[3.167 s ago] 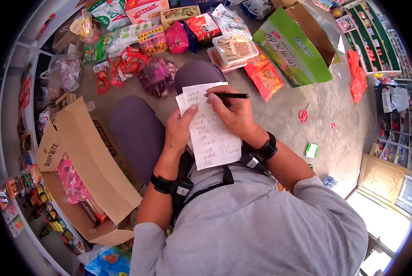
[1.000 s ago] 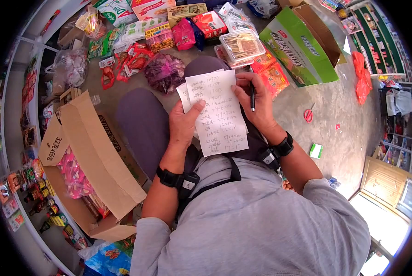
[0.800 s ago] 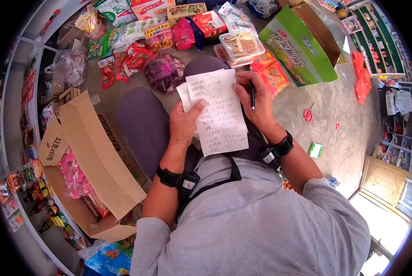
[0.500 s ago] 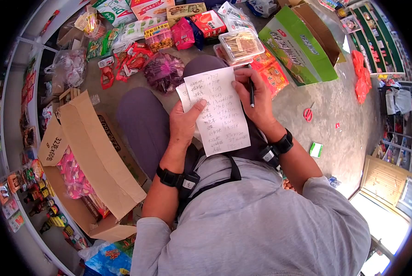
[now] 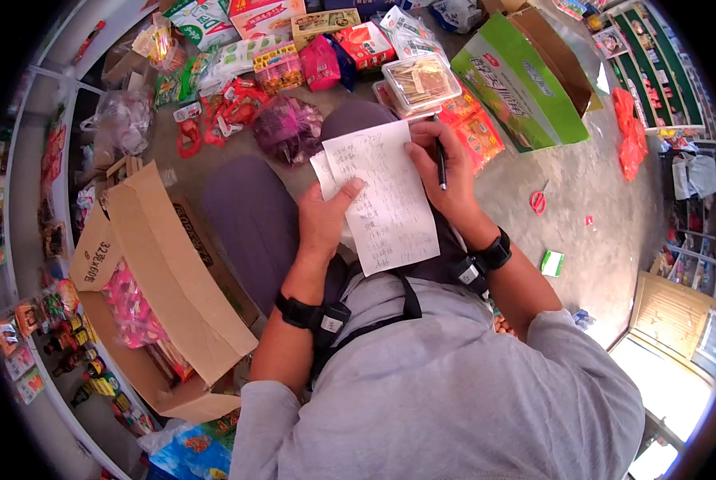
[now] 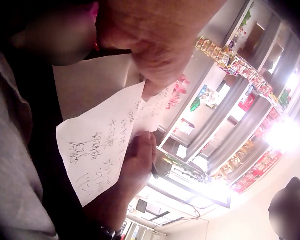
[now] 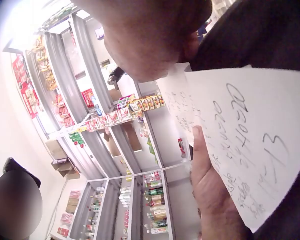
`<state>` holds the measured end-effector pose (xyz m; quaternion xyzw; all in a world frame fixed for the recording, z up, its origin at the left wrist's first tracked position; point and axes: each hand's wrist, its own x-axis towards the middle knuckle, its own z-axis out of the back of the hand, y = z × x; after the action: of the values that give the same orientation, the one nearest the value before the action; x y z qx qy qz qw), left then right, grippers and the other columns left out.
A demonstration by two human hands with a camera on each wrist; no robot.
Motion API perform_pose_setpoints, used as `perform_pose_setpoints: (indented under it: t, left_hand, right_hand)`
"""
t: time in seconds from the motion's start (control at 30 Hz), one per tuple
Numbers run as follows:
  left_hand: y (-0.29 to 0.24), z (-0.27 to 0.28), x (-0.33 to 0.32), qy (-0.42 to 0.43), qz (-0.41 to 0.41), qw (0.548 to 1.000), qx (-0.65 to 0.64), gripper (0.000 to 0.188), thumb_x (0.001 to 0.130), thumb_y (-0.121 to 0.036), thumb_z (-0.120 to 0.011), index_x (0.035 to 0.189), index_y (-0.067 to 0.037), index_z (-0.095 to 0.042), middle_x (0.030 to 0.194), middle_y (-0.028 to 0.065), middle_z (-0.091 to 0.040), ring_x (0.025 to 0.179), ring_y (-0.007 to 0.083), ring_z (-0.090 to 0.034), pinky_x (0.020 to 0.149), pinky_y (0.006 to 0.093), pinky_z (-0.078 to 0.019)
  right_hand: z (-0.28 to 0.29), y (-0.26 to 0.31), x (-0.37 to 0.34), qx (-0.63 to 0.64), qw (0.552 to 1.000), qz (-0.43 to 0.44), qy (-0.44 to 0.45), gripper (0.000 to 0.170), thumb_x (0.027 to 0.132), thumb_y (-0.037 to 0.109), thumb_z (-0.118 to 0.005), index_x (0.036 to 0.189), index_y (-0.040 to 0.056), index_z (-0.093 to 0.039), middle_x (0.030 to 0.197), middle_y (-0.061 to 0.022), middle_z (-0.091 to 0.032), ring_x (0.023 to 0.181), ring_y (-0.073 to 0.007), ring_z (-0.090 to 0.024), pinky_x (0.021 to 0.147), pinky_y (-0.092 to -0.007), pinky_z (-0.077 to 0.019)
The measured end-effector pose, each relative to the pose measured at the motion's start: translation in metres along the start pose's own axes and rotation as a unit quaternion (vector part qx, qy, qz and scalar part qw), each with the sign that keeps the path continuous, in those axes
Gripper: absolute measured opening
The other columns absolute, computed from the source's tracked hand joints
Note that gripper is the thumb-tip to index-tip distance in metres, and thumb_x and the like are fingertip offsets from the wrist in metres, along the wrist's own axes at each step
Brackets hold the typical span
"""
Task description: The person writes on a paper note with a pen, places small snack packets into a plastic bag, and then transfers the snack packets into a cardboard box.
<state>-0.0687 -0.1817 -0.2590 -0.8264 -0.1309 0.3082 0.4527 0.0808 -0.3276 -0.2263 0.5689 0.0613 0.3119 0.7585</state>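
Note:
A handwritten sheet of paper (image 5: pixel 386 200), filled with lines of writing and sums, lies over a second sheet above the person's lap. My left hand (image 5: pixel 324 220) grips both at the left edge, thumb on top and fingers hidden beneath. On the other side my right hand (image 5: pixel 450 172) pinches the upper right edge with its thumb. A black pen (image 5: pixel 441 164) sits between the fingers of that hand, pointing down. In the left wrist view the lower part of the sheet (image 6: pixel 97 145) hangs free and slightly bent. The right wrist view shows the sheet's lower lines (image 7: pixel 255 130) close up.
An open cardboard box (image 5: pixel 170 272) with pink packets stands at the left. Snack bags, a clear tub of sticks (image 5: pixel 420 82) and a green carton (image 5: pixel 522 92) lie ahead. Red scissors (image 5: pixel 538 200) rest on the floor at the right. Stocked shelves line both sides.
About three seconds ago my right hand held the pen over the upper lines; it has since moved to the sheet's right edge, pen turned downward. Lately the paper has shifted only slightly.

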Motion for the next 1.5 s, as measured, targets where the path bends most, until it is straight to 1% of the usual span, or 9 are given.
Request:
perform_pose_setpoints:
  t: [0.07, 0.2, 0.33, 0.4, 0.6, 0.9, 1.0, 1.23, 1.5]
  left_hand:
    - [-0.001, -0.001, 0.000, -0.004, -0.001, 1.000, 0.003, 0.027, 0.093, -0.010, -0.072, 0.117, 0.001, -0.067, 0.107, 0.0064, -0.072, 0.093, 0.0126, -0.067, 0.082, 0.0280, -0.0540]
    - [0.000, 0.000, 0.001, 0.010, -0.005, 1.000, -0.013, 0.029, 0.092, -0.013, -0.073, 0.118, 0.000, -0.066, 0.107, 0.0083, -0.072, 0.092, 0.0152, -0.069, 0.081, 0.0300, -0.0555]
    - [-0.001, -0.001, 0.000, 0.017, -0.003, 0.999, -0.037, 0.031, 0.092, -0.013, -0.074, 0.118, 0.000, -0.066, 0.108, 0.0096, -0.072, 0.092, 0.0163, -0.069, 0.081, 0.0309, -0.0562]
    - [-0.003, -0.003, -0.001, 0.020, -0.005, 0.998, -0.052, 0.031, 0.092, -0.013, -0.073, 0.119, 0.000, -0.065, 0.109, 0.0098, -0.072, 0.092, 0.0165, -0.069, 0.081, 0.0309, -0.0563]
    - [-0.003, -0.002, -0.001, 0.019, 0.005, 0.999, -0.051, 0.030, 0.092, -0.011, -0.072, 0.120, 0.000, -0.065, 0.111, 0.0097, -0.072, 0.093, 0.0166, -0.069, 0.082, 0.0308, -0.0562]
    - [-0.003, -0.003, -0.001, 0.019, -0.011, 0.997, -0.069, 0.030, 0.094, -0.011, -0.071, 0.120, 0.000, -0.065, 0.113, 0.0072, -0.071, 0.097, 0.0145, -0.067, 0.086, 0.0293, -0.0540]
    - [0.000, -0.001, 0.001, 0.026, -0.002, 0.996, -0.090, 0.028, 0.095, -0.011, -0.068, 0.121, 0.000, -0.065, 0.113, 0.0063, -0.070, 0.096, 0.0136, -0.067, 0.086, 0.0283, -0.0530]
    - [-0.002, 0.003, -0.003, 0.066, 0.029, 0.988, -0.134, 0.028, 0.099, -0.014, -0.062, 0.122, 0.001, -0.063, 0.113, 0.0107, -0.070, 0.095, 0.0187, -0.070, 0.083, 0.0304, -0.0553]
    - [-0.001, 0.000, -0.003, 0.058, 0.016, 0.996, -0.060, 0.026, 0.099, -0.017, -0.063, 0.116, 0.002, -0.067, 0.106, 0.0072, -0.072, 0.087, 0.0121, -0.068, 0.078, 0.0262, -0.0540]
  right_hand:
    - [0.002, 0.002, -0.003, -0.011, 1.000, 0.011, 0.007, 0.015, 0.102, 0.009, -0.058, 0.115, 0.0027, -0.059, 0.093, -0.0003, -0.063, 0.082, -0.0064, -0.058, 0.075, -0.0216, -0.0484]
    - [0.001, 0.010, -0.005, 0.090, 0.993, -0.071, 0.006, 0.021, 0.108, 0.021, -0.047, 0.116, 0.0041, -0.059, 0.096, -0.0005, -0.063, 0.076, -0.0023, -0.056, 0.068, -0.0185, -0.0460]
    - [-0.001, 0.016, -0.003, 0.102, 0.992, -0.073, -0.025, 0.013, 0.101, 0.010, -0.058, 0.112, 0.0027, -0.061, 0.084, -0.0003, -0.060, 0.077, -0.0065, -0.055, 0.070, -0.0235, -0.0475]
    - [0.001, 0.019, -0.002, 0.038, 0.999, -0.030, -0.017, 0.016, 0.098, 0.008, -0.063, 0.113, 0.0032, -0.061, 0.086, -0.0003, -0.060, 0.078, -0.0067, -0.055, 0.071, -0.0235, -0.0480]
    - [-0.002, 0.017, -0.006, 0.073, 0.996, -0.054, -0.005, 0.032, 0.088, 0.003, -0.073, 0.117, 0.0047, -0.060, 0.091, 0.0000, -0.059, 0.082, -0.0063, -0.055, 0.072, -0.0228, -0.0476]
    - [-0.006, 0.029, -0.004, 0.147, 0.984, -0.095, 0.018, 0.037, 0.087, -0.002, -0.071, 0.122, 0.0064, -0.059, 0.088, 0.0026, -0.057, 0.080, -0.0052, -0.053, 0.072, -0.0212, -0.0467]
    - [-0.004, 0.021, 0.000, 0.092, 0.993, -0.074, 0.015, 0.038, 0.089, -0.003, -0.069, 0.124, 0.0052, -0.058, 0.094, -0.0008, -0.063, 0.085, -0.0072, -0.060, 0.076, -0.0237, -0.0504]
    - [-0.003, 0.014, 0.014, 0.200, 0.975, -0.096, -0.019, 0.036, 0.089, -0.002, -0.068, 0.123, 0.0028, -0.057, 0.098, -0.0051, -0.068, 0.087, -0.0110, -0.064, 0.079, -0.0260, -0.0526]
    - [-0.004, -0.004, 0.013, 0.207, 0.968, -0.135, -0.039, 0.035, 0.089, 0.001, -0.070, 0.121, 0.0031, -0.058, 0.097, -0.0042, -0.068, 0.088, -0.0105, -0.063, 0.078, -0.0259, -0.0517]
